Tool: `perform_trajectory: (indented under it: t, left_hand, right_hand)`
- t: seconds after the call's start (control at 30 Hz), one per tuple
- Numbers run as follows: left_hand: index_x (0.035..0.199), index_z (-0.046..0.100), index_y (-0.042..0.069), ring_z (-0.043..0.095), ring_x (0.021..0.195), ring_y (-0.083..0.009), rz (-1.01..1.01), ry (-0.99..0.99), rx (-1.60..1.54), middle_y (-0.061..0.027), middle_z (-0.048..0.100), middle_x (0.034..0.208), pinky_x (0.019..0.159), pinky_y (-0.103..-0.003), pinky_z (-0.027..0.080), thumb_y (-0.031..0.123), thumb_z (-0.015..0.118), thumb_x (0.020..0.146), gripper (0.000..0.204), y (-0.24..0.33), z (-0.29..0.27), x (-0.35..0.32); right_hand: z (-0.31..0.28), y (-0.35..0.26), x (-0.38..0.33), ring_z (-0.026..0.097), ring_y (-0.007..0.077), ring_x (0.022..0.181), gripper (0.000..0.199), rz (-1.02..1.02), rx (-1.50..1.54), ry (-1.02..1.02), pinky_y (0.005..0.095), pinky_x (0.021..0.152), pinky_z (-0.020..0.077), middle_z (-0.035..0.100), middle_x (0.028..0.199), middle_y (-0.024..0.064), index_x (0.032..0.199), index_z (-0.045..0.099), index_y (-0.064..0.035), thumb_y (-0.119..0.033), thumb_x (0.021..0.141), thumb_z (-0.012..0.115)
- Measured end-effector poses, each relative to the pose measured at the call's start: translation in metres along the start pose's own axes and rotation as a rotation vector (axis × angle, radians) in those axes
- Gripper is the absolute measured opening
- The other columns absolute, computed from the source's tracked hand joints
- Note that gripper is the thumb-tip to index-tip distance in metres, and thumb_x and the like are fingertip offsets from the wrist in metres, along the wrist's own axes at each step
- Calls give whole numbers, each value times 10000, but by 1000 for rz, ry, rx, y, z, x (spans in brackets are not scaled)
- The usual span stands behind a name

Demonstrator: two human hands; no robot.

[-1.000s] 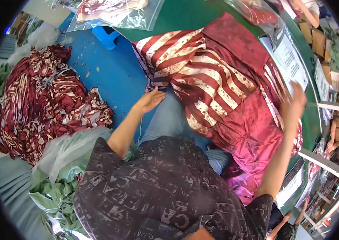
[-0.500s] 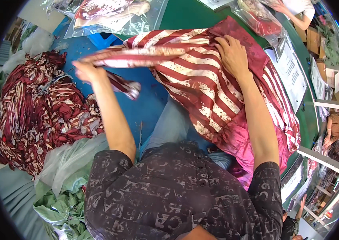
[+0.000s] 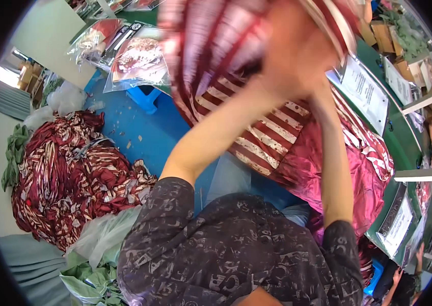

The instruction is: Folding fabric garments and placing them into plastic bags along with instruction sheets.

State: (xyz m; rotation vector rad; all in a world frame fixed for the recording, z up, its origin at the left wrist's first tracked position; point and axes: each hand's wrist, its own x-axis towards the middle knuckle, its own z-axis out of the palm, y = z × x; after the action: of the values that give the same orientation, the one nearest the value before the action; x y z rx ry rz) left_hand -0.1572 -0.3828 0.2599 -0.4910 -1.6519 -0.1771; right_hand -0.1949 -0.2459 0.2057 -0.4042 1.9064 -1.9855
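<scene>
A shiny striped garment (image 3: 269, 140), dark red and off-white with brownish splotches, lies over the green table and hangs toward my lap. It has a bright pink panel (image 3: 323, 168). Its far part is lifted and smeared by motion. My left hand (image 3: 277, 76) reaches across to the right and meets my right hand (image 3: 305, 56) over the garment's raised part. Both hands are blurred and overlap, so their fingers and what they grip cannot be made out.
At my left a big heap of the same striped cloth (image 3: 78, 178) lies by clear plastic (image 3: 99, 229) and green cloth (image 3: 91, 278). Bagged goods (image 3: 139, 61) lie at the far left of the green table (image 3: 404, 148). Beneath them stands a blue stool (image 3: 144, 99). Printed sheets (image 3: 363, 94) lie rightward; other people work there.
My left hand has swung from the far left across to my right hand, bringing the stretched striped strip with it. The garment's far part has risen, and the view has shifted.
</scene>
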Motion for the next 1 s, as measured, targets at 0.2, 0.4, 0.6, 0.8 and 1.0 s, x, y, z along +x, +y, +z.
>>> perform_trajectory:
  t: [0.2, 0.4, 0.6, 0.8, 1.0]
  left_hand:
    - [1130, 661, 98, 545, 1279, -259, 296, -437, -625, -47, 617, 1318, 1144, -459, 389, 167, 603, 896, 251, 114, -37, -117]
    - [1212, 636, 94, 560, 1202, -304, -98, -563, -367, -70, 631, 1274, 1015, -445, 434, 204, 705, 835, 398, 76, -93, -180]
    - [1175, 659, 102, 460, 1344, -344, -534, -848, -221, 1, 661, 1266, 1137, -535, 293, 144, 640, 885, 293, 16, -116, -217]
    - [1038, 690, 85, 369, 1430, -351, -776, -935, -571, 3, 678, 1245, 1181, -540, 242, 85, 644, 894, 151, 14, -127, -178]
    - [978, 701, 84, 299, 1472, -344, -618, -1148, -530, 15, 681, 1247, 1209, -533, 215, 93, 656, 894, 95, 17, -131, -167]
  right_hand:
    - [-140, 66, -142, 617, 286, 1154, 443, -8, 1125, 30, 321, 906, 545, 551, 1404, 127, 1410, 519, -102, -240, 992, 574]
    - [-193, 73, -162, 617, 271, 1113, 425, -268, 1006, -191, 399, 1086, 391, 647, 1232, 116, 1301, 611, -114, -393, 984, 568]
    - [-181, 39, -146, 631, 268, 1059, 317, -81, 960, 436, 415, 1027, 456, 691, 1116, 128, 1099, 680, -59, -343, 980, 604]
    - [-266, -16, -94, 653, 213, 918, 148, -118, 552, 421, 316, 846, 531, 696, 1042, 134, 1041, 662, -10, -85, 918, 625]
    - [-355, -22, -152, 638, 211, 1008, 525, -380, 193, 92, 312, 890, 512, 612, 1288, 186, 1377, 465, 51, -25, 881, 621]
